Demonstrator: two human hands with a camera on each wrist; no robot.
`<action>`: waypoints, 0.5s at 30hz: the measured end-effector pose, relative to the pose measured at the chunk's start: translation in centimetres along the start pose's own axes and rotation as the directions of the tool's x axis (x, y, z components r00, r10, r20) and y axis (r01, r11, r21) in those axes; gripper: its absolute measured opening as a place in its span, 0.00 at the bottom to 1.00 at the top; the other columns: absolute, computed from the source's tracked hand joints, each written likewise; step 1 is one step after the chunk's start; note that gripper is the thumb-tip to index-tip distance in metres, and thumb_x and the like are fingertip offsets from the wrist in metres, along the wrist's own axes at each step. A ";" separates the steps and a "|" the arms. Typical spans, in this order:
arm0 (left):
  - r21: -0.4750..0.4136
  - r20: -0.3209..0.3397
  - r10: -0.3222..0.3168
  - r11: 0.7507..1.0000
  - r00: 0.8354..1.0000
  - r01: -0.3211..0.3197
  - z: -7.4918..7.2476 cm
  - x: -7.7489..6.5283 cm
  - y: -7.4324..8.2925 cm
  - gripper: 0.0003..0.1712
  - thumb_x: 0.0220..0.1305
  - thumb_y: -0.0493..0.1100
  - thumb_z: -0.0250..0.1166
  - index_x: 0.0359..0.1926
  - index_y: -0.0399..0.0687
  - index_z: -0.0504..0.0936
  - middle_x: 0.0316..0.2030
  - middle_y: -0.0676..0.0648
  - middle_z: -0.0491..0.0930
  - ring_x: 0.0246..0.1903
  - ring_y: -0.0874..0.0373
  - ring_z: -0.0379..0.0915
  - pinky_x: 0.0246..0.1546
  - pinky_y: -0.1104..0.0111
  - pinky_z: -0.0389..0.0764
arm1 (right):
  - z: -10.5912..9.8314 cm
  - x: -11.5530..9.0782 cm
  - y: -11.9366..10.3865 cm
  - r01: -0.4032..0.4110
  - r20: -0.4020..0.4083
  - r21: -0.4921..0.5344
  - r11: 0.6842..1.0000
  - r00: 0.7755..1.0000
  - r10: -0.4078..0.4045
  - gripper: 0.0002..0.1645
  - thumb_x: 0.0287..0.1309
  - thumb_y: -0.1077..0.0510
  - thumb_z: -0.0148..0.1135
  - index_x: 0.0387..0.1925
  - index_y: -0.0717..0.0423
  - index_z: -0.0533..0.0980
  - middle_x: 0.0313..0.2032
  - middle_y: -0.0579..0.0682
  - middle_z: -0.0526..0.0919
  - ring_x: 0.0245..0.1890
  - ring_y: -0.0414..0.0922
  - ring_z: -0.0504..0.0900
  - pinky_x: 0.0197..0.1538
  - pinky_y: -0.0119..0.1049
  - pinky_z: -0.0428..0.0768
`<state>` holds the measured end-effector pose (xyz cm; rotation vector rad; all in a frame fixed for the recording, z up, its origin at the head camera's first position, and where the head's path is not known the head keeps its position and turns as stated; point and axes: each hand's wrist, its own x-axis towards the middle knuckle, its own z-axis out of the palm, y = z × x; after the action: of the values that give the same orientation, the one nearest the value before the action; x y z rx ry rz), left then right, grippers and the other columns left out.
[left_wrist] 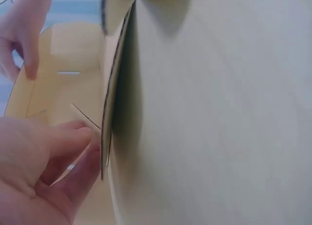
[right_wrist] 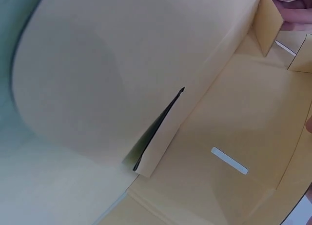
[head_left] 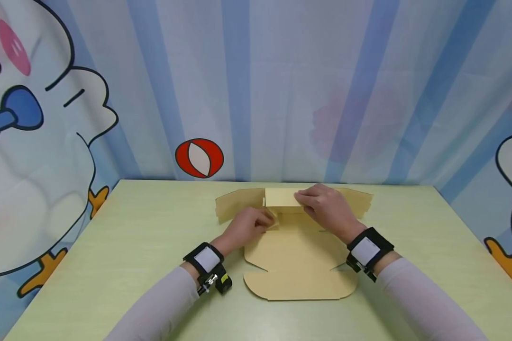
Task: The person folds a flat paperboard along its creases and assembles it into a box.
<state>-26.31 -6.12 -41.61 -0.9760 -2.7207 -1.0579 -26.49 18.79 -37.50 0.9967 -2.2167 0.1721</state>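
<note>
A flat tan cardboard box blank [head_left: 298, 246], partly folded, lies on the table, its back panel [head_left: 281, 197] raised. My right hand [head_left: 329, 208] grips the top edge of that panel right of its middle; it also shows at the upper left of the left wrist view. At the panel's left end, my left hand [head_left: 248, 227] pinches a small folded flap with thumb and fingers; its fingertips are partly hidden in the head view. In the right wrist view a small upright flap [right_wrist: 268, 25] stands beside the left hand [right_wrist: 296, 8]. A slot [right_wrist: 229, 160] is cut through the cardboard.
Side wings [head_left: 239, 201] of the blank spread out left and right at the back. A rounded front flap [head_left: 300, 285] lies towards me on the pale green table [head_left: 153, 222]. Behind the table hangs a striped blue curtain [head_left: 264, 94] with printed cartoon figures.
</note>
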 end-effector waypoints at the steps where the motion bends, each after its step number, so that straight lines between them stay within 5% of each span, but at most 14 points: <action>1: -0.020 -0.013 -0.015 1.000 1.000 0.015 -0.1 -0.1 0.0 0.12 0.59 0.28 0.67 0.41 0.42 0.90 0.46 0.44 0.87 0.47 0.51 0.84 0.49 0.62 0.85 | 0.0 0.0 0.0 -0.001 0.001 -0.002 1.000 1.000 0.001 0.19 0.49 0.67 0.73 0.46 0.53 0.87 0.40 0.50 0.89 0.39 0.48 0.87 0.37 0.40 0.86; 15: 0.011 -0.123 -0.070 0.997 0.990 0.071 -1.9 -0.1 0.6 0.13 0.60 0.27 0.65 0.44 0.39 0.88 0.41 0.42 0.88 0.39 0.52 0.86 0.43 0.64 0.87 | 0.3 -0.2 0.3 -0.014 0.000 -0.001 1.000 1.000 0.014 0.20 0.48 0.67 0.74 0.46 0.54 0.86 0.39 0.51 0.89 0.39 0.49 0.87 0.37 0.40 0.86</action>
<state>-26.16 -6.99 -39.83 -0.7903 -2.6776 -1.0679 -26.74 18.98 -37.80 0.9812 -2.2239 0.1772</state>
